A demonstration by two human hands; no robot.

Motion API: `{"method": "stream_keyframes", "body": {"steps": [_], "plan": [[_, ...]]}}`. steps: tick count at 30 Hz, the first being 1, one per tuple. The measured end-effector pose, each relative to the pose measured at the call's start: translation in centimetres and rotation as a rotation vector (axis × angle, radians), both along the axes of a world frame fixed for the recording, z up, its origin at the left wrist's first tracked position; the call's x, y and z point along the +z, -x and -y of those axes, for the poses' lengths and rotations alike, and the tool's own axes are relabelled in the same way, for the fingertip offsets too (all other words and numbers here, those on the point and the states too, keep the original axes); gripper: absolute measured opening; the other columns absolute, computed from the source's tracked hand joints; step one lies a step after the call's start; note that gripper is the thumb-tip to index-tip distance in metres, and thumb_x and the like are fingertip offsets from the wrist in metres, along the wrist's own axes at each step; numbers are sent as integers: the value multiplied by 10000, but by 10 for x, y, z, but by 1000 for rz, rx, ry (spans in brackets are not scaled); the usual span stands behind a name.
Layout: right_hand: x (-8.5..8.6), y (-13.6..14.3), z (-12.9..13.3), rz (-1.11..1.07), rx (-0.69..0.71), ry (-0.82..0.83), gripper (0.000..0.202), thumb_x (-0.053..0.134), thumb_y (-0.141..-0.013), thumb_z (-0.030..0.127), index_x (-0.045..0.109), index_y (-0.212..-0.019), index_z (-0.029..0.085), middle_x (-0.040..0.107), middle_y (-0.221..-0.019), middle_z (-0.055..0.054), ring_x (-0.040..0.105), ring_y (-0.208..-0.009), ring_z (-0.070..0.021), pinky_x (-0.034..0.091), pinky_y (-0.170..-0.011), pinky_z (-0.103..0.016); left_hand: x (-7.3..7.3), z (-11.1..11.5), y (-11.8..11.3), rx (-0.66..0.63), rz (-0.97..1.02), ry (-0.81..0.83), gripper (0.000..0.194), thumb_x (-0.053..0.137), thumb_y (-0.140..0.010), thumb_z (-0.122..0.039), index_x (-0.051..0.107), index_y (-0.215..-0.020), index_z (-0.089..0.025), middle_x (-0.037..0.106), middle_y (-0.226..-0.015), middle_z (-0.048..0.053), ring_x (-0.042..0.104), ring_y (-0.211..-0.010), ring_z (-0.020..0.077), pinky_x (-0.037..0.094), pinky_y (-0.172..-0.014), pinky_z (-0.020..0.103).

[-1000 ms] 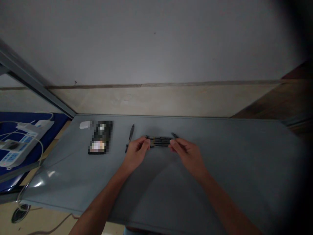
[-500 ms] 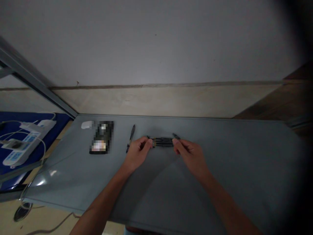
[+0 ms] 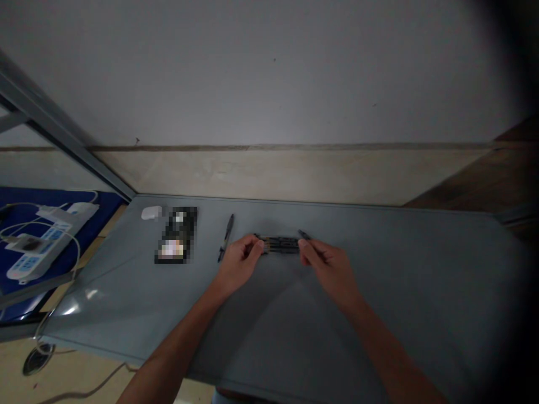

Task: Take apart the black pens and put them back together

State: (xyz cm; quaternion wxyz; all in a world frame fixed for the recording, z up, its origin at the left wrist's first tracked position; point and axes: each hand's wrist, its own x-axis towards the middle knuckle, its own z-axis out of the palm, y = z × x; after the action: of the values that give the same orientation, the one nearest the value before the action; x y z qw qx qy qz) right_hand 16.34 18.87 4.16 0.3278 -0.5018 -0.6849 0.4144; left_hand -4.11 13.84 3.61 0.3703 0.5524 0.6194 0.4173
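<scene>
Several dark pens [image 3: 281, 245] lie side by side, level, between my two hands over the grey table [image 3: 400, 280]. My left hand [image 3: 242, 258] pinches their left ends with thumb and fingers. The right ends are gripped by my right hand [image 3: 326, 259]. Another dark pen [image 3: 303, 234] pokes out at a slant above my right fingertips; its lower part is hidden by the hand. One separate black pen [image 3: 226, 238] rests on the table just left of my left hand.
A blurred dark item [image 3: 176, 235] and a small white case [image 3: 151, 212] lie at the table's left. Beyond the left edge, a white power strip [image 3: 53, 241] with cables sits on a blue surface. A wall [image 3: 295, 174] runs behind the table.
The view has shifted very slightly. Both hands keep their grip on the pens, with no clear movement over the table.
</scene>
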Motion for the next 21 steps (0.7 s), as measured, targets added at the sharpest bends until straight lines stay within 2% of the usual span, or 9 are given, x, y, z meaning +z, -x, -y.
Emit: {"method": "stream_keyframes", "body": {"steps": [4,6,9,12,15,17,21], "plan": [[-2,1,-2,-64,42,-20,244,593,-873,429,676,-828,204,675,-766,-23,622,-711,-170,451,-652,-261,-1,-1,1,31,16,36,461,370,-947,-487,452,-610,-183,368,-553,-44,361,-531,100,260,-524,243],[-3,1,-2,-93,60,-11,214,621,-855,411,684,-896,211,697,-846,-33,636,-769,-178,463,-690,-267,-1,-1,3,48,25,44,500,323,-960,-503,389,-576,-190,347,-541,-45,338,-518,97,252,-523,249],[-2,2,-1,-70,60,9,263,589,-869,446,666,-789,208,668,-744,-20,605,-677,-166,444,-625,-263,0,-2,5,33,10,29,486,347,-953,-509,386,-587,-192,344,-550,-46,330,-522,96,243,-519,249],[1,1,0,-20,48,25,442,490,-914,498,577,-594,205,568,-570,5,538,-548,-145,406,-555,-260,0,-2,4,1,0,15,417,422,-932,-485,476,-653,-180,362,-569,-48,346,-536,98,242,-516,241],[3,0,-1,36,20,19,475,492,-908,508,542,-544,207,509,-508,16,484,-483,-136,369,-505,-262,-1,-2,3,-12,20,16,345,467,-916,-463,552,-749,-173,413,-598,-45,383,-552,102,256,-521,235],[1,0,-3,41,10,1,397,542,-882,489,604,-609,208,557,-553,9,517,-518,-147,381,-518,-263,-2,-2,2,-20,17,24,344,449,-925,-456,570,-768,-174,434,-602,-42,410,-564,108,273,-535,236],[-8,-2,-9,-62,37,2,229,635,-831,439,703,-878,225,689,-777,-22,631,-713,-181,463,-649,-272,-2,-2,2,-11,-14,51,483,299,-974,-472,507,-649,-181,415,-560,-39,417,-549,111,284,-549,246]]}}
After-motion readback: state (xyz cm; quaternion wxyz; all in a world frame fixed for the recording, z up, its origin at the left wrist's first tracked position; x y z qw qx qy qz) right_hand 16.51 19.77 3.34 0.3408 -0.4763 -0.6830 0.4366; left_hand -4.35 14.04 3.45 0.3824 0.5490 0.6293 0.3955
